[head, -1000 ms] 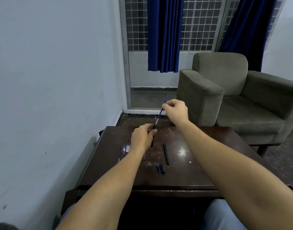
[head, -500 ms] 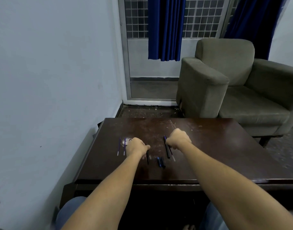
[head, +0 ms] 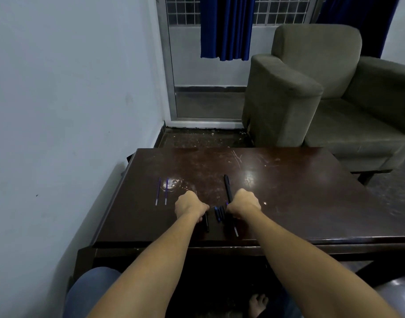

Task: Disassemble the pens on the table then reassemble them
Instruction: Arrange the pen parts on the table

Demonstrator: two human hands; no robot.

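My left hand (head: 189, 207) rests low on the dark wooden table (head: 300, 198), fingers closed around a black pen barrel (head: 206, 224) that sticks out toward me. My right hand (head: 244, 206) is a closed fist on a thin refill (head: 236, 231), whose pale end shows below the hand. A whole black pen (head: 227, 187) lies on the table, its near end at my right hand. Small blue and black pen caps (head: 219, 213) lie between my hands. Two loose blue refills (head: 162, 191) lie side by side left of my left hand.
A grey wall runs close along the table's left side. A grey armchair (head: 323, 92) stands beyond the table's far right corner. Behind it are a glass door and blue curtains (head: 226, 28). My knees show under the near table edge.
Both hands came down from above the table's far side to its surface near me. The right hand brought the pulled-out refill down, and the left brought the barrel.
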